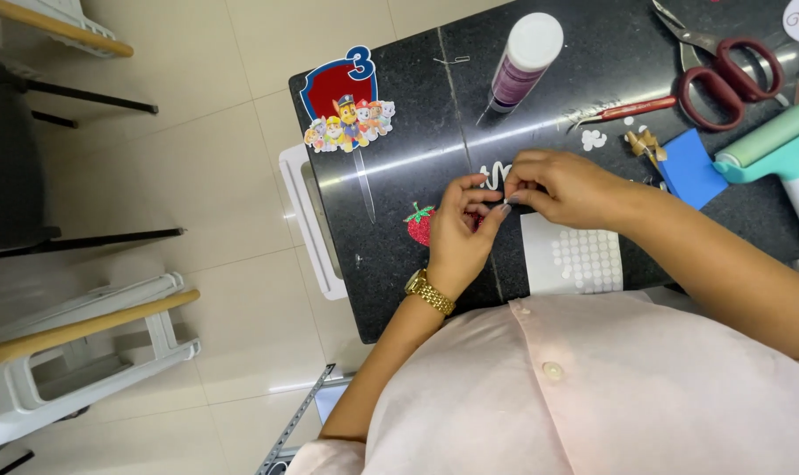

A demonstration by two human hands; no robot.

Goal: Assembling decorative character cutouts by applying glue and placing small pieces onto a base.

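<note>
Head view: both hands pinched together on a small white cutout.
Left hand (463, 230) and right hand (565, 186) gripped the white cutout (494, 176) mid-table, right of the strawberry piece (419, 223); I judged the thin paper might tear or crease under tugging.

From where I watched, bare black tabletop (399, 255) lay open left of the left hand (463, 233), broken only by the strawberry cutout (419, 223) and cartoon topper (346, 105). Right of the right hand (565, 186), the blue card (689, 167), roller tool (782, 149), scissors (725, 75) and glue bottle (524, 62) crowded the way.
</note>
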